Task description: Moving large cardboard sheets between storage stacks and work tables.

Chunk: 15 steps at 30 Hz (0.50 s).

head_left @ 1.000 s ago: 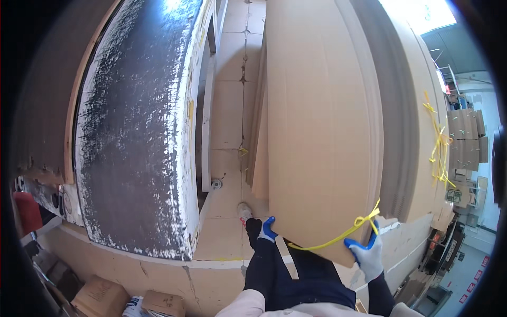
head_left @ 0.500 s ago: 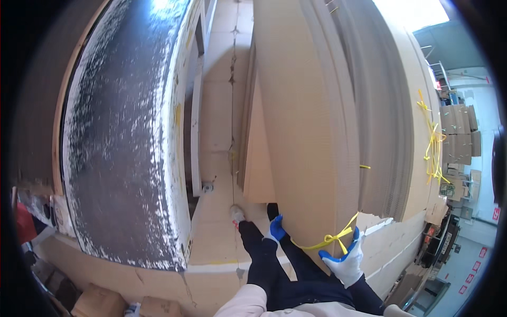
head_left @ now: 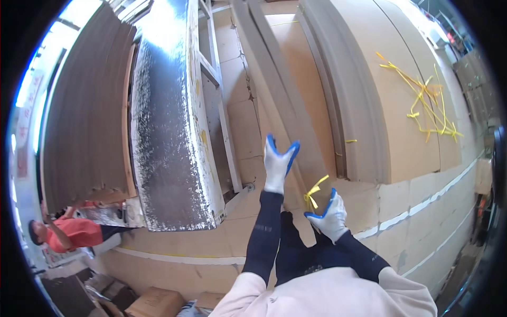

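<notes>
A long bundle of flat cardboard sheets (head_left: pixel 296 116), tied near its close end with a yellow strap (head_left: pixel 314 195), stands on edge in front of me and slants away to the far left. My left hand (head_left: pixel 277 164), in a white glove with blue palm, rests against the bundle's left side, thumb and fingers spread in a V. Around the close end, on the right, my right hand (head_left: pixel 332 217) in a matching glove has its thumb on the end and its fingers along the right side. Part of its grip is hidden.
To the right stand thick cardboard stacks (head_left: pixel 364 105) with loose yellow straps (head_left: pixel 428 105) on top. Left is a worn, black-topped bench (head_left: pixel 169 132) beside a white frame (head_left: pixel 222 111). A person in a red top (head_left: pixel 74 235) is at the far left. Cartons (head_left: pixel 156 302) lie behind.
The bundle has turned from showing its broad face to showing its narrow edge. My left hand has moved up along it, and my view has swung left, bringing the other person in.
</notes>
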{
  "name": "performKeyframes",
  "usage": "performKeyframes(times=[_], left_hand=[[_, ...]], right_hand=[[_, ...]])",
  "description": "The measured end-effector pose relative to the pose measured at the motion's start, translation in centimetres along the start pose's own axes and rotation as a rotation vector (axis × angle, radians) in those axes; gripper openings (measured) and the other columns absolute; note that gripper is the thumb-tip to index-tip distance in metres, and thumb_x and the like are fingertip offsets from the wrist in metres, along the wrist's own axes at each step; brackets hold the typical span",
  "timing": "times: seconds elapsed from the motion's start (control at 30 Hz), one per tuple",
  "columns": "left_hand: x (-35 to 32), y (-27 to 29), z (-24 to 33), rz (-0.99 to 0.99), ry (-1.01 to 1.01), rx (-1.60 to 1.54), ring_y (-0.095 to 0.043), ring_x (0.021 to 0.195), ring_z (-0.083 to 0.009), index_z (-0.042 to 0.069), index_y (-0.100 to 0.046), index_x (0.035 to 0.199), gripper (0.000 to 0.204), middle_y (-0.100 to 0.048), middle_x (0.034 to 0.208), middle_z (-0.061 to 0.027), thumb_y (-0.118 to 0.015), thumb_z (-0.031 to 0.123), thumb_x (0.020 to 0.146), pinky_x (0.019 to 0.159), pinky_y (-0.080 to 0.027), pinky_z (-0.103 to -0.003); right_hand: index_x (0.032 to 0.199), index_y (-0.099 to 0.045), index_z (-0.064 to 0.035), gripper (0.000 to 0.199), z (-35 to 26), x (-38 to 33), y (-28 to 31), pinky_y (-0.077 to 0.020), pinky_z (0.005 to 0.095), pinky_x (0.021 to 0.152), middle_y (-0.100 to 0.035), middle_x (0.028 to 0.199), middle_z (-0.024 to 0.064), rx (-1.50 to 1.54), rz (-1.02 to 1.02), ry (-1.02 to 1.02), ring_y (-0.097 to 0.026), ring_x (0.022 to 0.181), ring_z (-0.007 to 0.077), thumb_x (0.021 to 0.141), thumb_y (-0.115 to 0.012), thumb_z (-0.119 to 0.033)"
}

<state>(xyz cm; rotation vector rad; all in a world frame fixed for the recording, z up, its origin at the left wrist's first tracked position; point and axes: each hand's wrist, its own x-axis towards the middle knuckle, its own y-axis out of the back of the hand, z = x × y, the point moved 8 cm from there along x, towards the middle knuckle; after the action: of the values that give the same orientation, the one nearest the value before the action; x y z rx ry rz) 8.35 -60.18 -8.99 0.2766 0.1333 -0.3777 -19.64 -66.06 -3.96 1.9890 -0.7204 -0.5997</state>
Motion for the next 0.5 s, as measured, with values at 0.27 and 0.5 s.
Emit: performKeyframes(times=[0.27, 0.5], left_hand=[[2.0, -6.0, 6.8, 0.203, 0.062, 0.886, -0.048, 0.138, -0.0484, -0.015, -0.021, 0.155, 0.147, -0.042, 0.148, -0.0397, -0.092, 0.068, 0.057, 0.114, -0.044, -0.048], [2.5, -5.8, 6.5, 0.216, 0.109, 0.961, -0.054, 0.131, -0.0475, -0.013, -0.018, 0.156, 0.130, -0.042, 0.145, -0.0401, -0.092, 0.047, 0.067, 0.109, -0.048, -0.047]], right_hand=[[0.149, -0.037, 0.0096, 0.120, -0.2, 0.0, -0.6, -0.0441, 0.0489, 0.106, -0.052, 0.135, 0.0260, 0.184, -0.187, 0.077, -0.051, 0.125, 0.0410, 0.067, -0.087, -0.062], [0.151, -0.044, -0.0017, 0.098, 4.7, 2.1, -0.8, -0.0524, 0.0443, 0.096, -0.052, 0.139, 0.0213, 0.622, -0.303, -0.005, -0.061, 0.115, 0.0344, 0.077, -0.085, -0.049]])
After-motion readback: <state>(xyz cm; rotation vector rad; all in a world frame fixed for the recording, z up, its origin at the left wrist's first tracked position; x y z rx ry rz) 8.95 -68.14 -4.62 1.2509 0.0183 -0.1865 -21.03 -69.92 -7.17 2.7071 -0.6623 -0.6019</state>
